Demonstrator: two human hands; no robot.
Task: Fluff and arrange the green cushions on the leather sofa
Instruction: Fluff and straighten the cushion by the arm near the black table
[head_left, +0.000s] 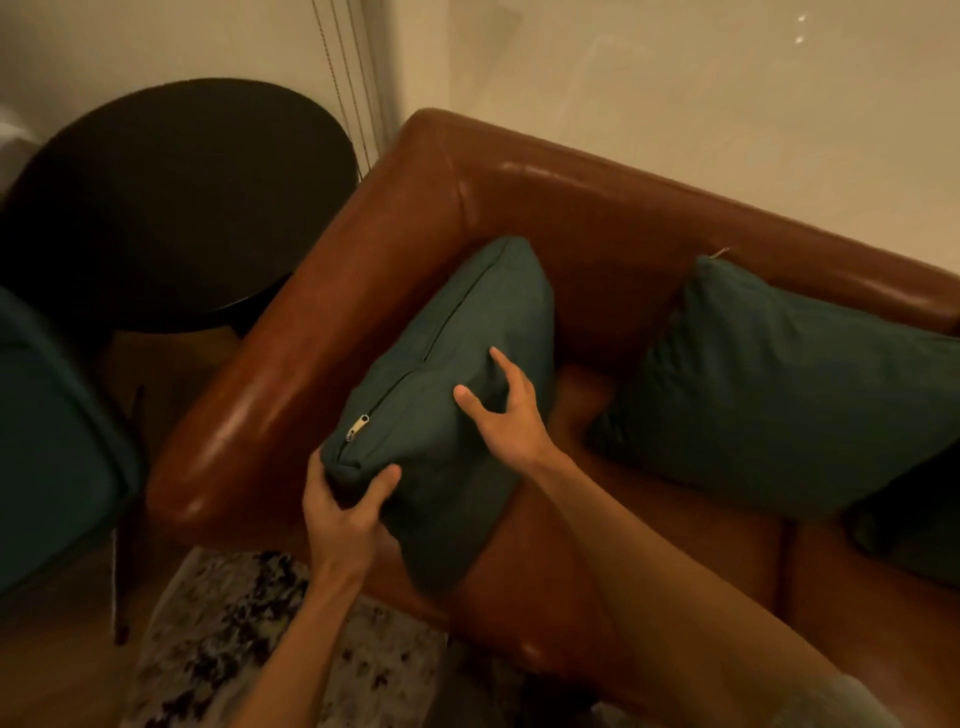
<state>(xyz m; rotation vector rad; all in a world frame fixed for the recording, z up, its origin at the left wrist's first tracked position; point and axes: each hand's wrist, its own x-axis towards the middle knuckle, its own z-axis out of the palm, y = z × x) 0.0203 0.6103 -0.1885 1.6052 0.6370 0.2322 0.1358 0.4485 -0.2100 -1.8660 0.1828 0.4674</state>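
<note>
A green cushion (457, 332) with a zipper along its top seam stands on edge against the left armrest of the brown leather sofa (291, 384). My left hand (348, 514) grips the cushion's near lower corner, thumb on the front face. My right hand (506, 410) hovers at the cushion's right side with fingers spread, fingertips touching or just off the fabric. A second green cushion (779, 395) leans against the sofa back to the right. Part of a third dark cushion (919, 525) shows at the right edge.
A round dark side table (171, 197) stands left of the sofa by the wall. A teal chair seat (47, 441) fills the left edge. A patterned rug (249, 639) lies on the wooden floor in front. Blind cords (343, 78) hang in the corner.
</note>
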